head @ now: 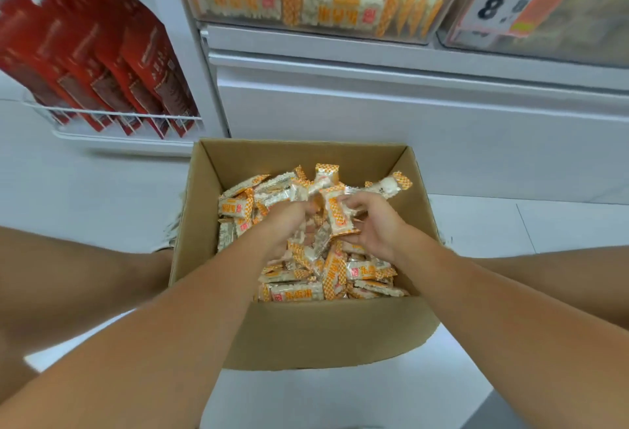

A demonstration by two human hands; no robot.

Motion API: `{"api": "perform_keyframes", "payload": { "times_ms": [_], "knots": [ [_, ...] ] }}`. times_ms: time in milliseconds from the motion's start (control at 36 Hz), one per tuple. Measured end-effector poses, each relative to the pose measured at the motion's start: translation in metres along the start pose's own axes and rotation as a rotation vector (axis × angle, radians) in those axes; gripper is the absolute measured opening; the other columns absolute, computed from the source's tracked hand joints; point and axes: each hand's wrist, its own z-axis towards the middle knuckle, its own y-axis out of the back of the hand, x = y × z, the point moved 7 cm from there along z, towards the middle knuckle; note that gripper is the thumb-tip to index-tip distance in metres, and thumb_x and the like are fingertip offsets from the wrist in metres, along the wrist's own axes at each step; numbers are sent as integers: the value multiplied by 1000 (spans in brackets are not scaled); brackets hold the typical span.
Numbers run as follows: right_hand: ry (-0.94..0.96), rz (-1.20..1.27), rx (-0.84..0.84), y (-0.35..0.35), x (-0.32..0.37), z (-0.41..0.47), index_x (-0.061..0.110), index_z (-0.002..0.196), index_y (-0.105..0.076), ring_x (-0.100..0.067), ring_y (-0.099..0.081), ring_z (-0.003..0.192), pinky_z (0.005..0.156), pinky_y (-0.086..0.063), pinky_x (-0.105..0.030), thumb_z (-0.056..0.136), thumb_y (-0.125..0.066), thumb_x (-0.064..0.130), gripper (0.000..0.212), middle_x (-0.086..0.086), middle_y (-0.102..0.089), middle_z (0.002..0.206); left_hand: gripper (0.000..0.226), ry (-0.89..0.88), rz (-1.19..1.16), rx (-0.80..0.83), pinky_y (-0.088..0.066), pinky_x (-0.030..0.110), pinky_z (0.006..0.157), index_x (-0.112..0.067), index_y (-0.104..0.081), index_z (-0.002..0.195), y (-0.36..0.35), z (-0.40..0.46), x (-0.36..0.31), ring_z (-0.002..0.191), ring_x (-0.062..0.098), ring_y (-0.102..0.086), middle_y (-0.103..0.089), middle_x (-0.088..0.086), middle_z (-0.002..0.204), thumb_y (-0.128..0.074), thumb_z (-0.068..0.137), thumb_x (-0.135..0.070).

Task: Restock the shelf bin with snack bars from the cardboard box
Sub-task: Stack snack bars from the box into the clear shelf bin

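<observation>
An open cardboard box (316, 330) stands on the white floor below me, filled with several white snack bars in orange-checked wrappers (299, 289). Both my hands are down inside it. My left hand (284, 224) curls around a bunch of bars, its fingertips hidden among the wrappers. My right hand (371, 221) grips a bar (338, 217) standing on end, with more bars bunched between the two hands. Above, a clear shelf bin (340, 28) holds the same snack bars stacked flat.
White shelving runs across the top, with a second clear bin and a price tag (503, 3) showing an 8 at the right. A wire rack of red packets (102, 68) hangs at the left. My knees flank the box.
</observation>
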Motion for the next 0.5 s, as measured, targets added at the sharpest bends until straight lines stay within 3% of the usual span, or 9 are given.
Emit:
{"api": "perform_keyframes", "payload": {
  "times_ms": [83,139,222,278,333,389,444,500],
  "knots": [
    [62,-5,156,-15,35,-24,8,103,-62,-32,-56,80,74,-49,-42,66,-65,17,39,-18,-53,105,31,-105,-40,123,-55,37,66,-8,-66,107,-18,-21,-42,70,27,-68,-74,13,86,-52,101,-35],
    [145,-74,237,-26,67,-43,9,91,-60,-22,-58,66,64,-51,-36,84,-60,13,8,-12,-58,88,44,-177,-37,150,-57,39,71,-9,-66,120,-27,-35,-72,83,27,-70,-75,16,108,-57,97,-46],
    [257,-245,336,-41,123,-77,16,87,-62,-10,-57,58,53,-46,-23,99,-54,16,14,-1,-61,74,46,-248,-37,162,-57,39,73,-5,-66,125,-28,-58,-119,88,27,-68,-72,16,111,-64,96,-40],
    [338,-410,336,-49,168,-103,18,89,-68,-11,-64,69,61,-50,-25,98,-59,25,14,2,-68,80,38,-233,-86,233,-59,37,69,-3,-66,123,-30,-75,-154,86,26,-68,-70,14,107,-58,100,-32],
    [426,-536,310,-57,212,-127,18,93,-70,-12,-66,76,67,-53,-28,96,-62,27,12,4,-70,84,19,-267,-106,245,-57,30,59,-8,-67,106,-26,-92,-195,69,19,-68,-69,9,94,-52,102,-19],
    [543,-532,267,-62,256,-150,14,87,-68,-16,-63,75,69,-55,-31,92,-63,14,8,-4,-65,83,11,-352,-56,211,-52,32,66,-12,-65,97,-20,-113,-238,71,17,-61,-65,10,94,-54,99,-15],
    [651,-467,206,-61,295,-166,12,73,-66,-22,-56,72,68,-52,-34,88,-57,1,20,-13,-59,81,10,-423,-25,197,-56,35,70,-11,-64,101,-15,-133,-277,73,18,-63,-65,12,99,-55,97,-15],
    [727,-393,170,-57,327,-176,4,78,-65,-34,-53,77,61,-56,-32,86,-52,-5,18,-22,-66,90,12,-493,18,179,-60,36,74,-9,-64,97,-8,-153,-309,69,19,-70,-73,11,89,-56,94,-17]
  ]
}}
